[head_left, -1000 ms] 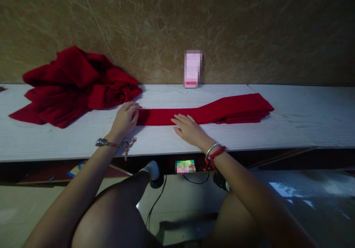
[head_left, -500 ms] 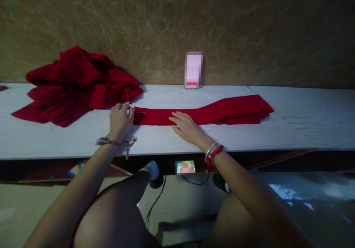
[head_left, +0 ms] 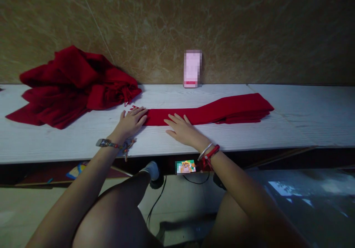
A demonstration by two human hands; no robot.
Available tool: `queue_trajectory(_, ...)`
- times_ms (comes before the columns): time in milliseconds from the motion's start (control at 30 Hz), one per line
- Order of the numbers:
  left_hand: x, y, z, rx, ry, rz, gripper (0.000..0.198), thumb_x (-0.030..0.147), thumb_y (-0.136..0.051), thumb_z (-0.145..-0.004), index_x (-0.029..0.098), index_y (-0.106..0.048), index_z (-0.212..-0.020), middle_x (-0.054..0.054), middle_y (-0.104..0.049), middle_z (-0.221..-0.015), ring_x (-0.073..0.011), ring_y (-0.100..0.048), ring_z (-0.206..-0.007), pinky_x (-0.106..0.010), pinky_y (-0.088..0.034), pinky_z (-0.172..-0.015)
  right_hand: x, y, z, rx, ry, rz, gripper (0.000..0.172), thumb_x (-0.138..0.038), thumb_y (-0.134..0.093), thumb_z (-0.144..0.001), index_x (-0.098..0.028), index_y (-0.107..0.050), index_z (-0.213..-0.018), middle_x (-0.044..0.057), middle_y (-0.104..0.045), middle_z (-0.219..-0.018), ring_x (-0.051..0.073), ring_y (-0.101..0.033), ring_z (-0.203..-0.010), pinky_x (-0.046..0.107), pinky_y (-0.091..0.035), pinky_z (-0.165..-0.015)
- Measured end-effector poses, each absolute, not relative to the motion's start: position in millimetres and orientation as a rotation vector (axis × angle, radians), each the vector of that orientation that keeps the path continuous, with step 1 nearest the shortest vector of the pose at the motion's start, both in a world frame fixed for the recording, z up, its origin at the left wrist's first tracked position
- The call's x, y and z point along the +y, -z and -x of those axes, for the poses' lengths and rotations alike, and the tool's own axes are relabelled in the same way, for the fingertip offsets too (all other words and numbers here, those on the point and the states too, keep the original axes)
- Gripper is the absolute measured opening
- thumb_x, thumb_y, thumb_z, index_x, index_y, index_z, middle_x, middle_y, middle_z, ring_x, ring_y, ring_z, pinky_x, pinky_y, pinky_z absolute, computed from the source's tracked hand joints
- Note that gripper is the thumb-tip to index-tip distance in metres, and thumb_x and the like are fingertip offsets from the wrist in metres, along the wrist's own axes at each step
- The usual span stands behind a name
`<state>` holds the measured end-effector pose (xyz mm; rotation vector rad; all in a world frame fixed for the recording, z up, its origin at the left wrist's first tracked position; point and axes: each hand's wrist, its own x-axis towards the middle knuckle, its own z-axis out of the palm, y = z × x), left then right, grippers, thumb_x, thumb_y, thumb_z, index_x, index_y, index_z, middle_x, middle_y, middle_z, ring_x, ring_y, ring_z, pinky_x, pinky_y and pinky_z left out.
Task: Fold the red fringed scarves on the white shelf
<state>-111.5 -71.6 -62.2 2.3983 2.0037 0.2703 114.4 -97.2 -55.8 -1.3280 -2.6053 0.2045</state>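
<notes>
A red fringed scarf [head_left: 210,111], folded lengthwise into a long narrow strip, lies across the white wood-grain table. My left hand [head_left: 131,121] rests flat over its left, fringed end, fingers stretched out to the right and hiding most of the tassels. On the middle of the strip lies my right hand [head_left: 181,128], palm down with fingers spread. Layered edges show at the scarf's right end, which bends slightly away from me. A crumpled heap of red fabric [head_left: 74,89] with tassels sits to the left, apart from my left hand.
A pale pink, blurred-out box-like object [head_left: 192,68] stands at the table's back edge against the brown marbled wall [head_left: 235,30]. Below the front edge of the white table [head_left: 305,129] a small lit screen [head_left: 186,166] shows a colourful picture. A black cable [head_left: 156,200] hangs near my legs.
My left hand has gone from closed fingers at the fringe to lying flat on the scarf's left end. My right hand has slid slightly left along the strip.
</notes>
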Motion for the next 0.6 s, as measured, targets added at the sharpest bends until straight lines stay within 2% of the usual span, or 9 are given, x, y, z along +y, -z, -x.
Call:
queue_trajectory(100, -70, 64, 112, 2.028, -0.387, -2.467, 0.047, 0.034, -0.025, -0.092, 0.020, -0.050, -0.129, -0.011, -0.048, -0.139, -0.0277, -0.038, -0.130, -0.057, -0.022, -0.105, -101, 55, -137, -2.532, -0.094, 1.414, 0.040, -0.024, -0.048, -0.089, -0.015, -0.054, -0.128, 0.012, -0.046, -0.141, 0.027, -0.037, -0.132, 0.050, -0.028, -0.109)
queue_trajectory(200, -61, 61, 106, 1.958, -0.467, -2.611, 0.044, 0.032, -0.030, -0.089, 0.017, -0.057, -0.121, -0.013, -0.056, -0.129, -0.0285, -0.047, -0.122, -0.054, -0.028, -0.103, -107, 60, -159, -2.440, 0.064, 1.488, 0.034, -0.018, -0.047, -0.088, -0.012, -0.061, -0.119, 0.014, -0.056, -0.131, 0.025, -0.046, -0.126, 0.047, -0.031, -0.108)
queue_trajectory(333, -34, 48, 77, 1.519, -0.322, -2.807, 0.041, 0.028, -0.033, -0.086, 0.015, -0.061, -0.113, -0.011, -0.063, -0.118, -0.0225, -0.056, -0.108, -0.038, -0.042, -0.095, -115, 66, -180, -2.427, 0.190, 1.462, 0.032, -0.013, -0.045, -0.088, -0.013, -0.065, -0.112, 0.013, -0.064, -0.120, 0.022, -0.056, -0.114, 0.042, -0.038, -0.104)
queue_trajectory(500, -9, 45, 14, 1.273, -0.201, -2.811, 0.040, 0.029, -0.036, -0.088, 0.013, -0.058, -0.116, -0.010, -0.062, -0.117, -0.0185, -0.056, -0.107, -0.030, -0.041, -0.096, -120, 59, -195, -2.527, 0.234, 1.417, 0.031, -0.007, -0.046, -0.085, -0.013, -0.068, -0.105, 0.011, -0.067, -0.114, 0.020, -0.061, -0.106, 0.036, -0.043, -0.099)
queue_trajectory(600, -10, 53, -13, 1.246, -0.173, -2.780, 0.041, 0.029, -0.038, -0.089, 0.012, -0.053, -0.124, -0.012, -0.056, -0.126, -0.0191, -0.052, -0.114, -0.031, -0.039, -0.098, -118, 52, -206, -2.507, 0.232, 1.379, 0.031, -0.005, -0.046, -0.084, -0.012, -0.068, -0.105, 0.012, -0.068, -0.110, 0.020, -0.062, -0.102, 0.036, -0.044, -0.099)
